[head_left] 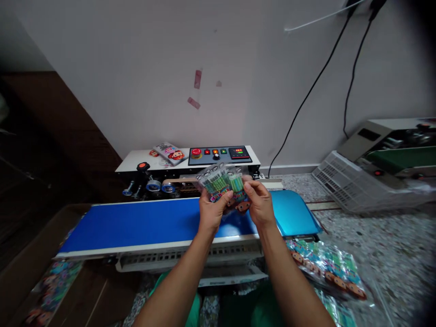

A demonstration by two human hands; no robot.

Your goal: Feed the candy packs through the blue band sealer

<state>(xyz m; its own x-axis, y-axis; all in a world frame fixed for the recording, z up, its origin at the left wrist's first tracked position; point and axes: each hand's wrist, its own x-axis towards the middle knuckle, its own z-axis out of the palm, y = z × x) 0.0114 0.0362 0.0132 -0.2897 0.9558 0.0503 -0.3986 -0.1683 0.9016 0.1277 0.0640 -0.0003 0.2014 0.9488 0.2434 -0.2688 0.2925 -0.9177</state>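
Observation:
Several clear plastic packets (218, 182) with green and colourful printing are fanned out above the blue conveyor belt (143, 222). My left hand (214, 210) grips them at their lower left, thumb across the front. My right hand (260, 202) pinches the right edge of a packet (237, 185) with thumb and fingertips. Behind the packets stands the sealing machine (153, 159); its control panel (220, 155) has a red button and a lit display. Part of the machine is hidden by the packets.
A printed box (169, 153) lies on top of the machine. Bagged packets (327, 268) are on the floor at the right, near a white crate (337, 181) and a second machine (402, 141). A cardboard box (91, 290) with printed items stands at lower left. Black cables (315, 84) hang along the wall.

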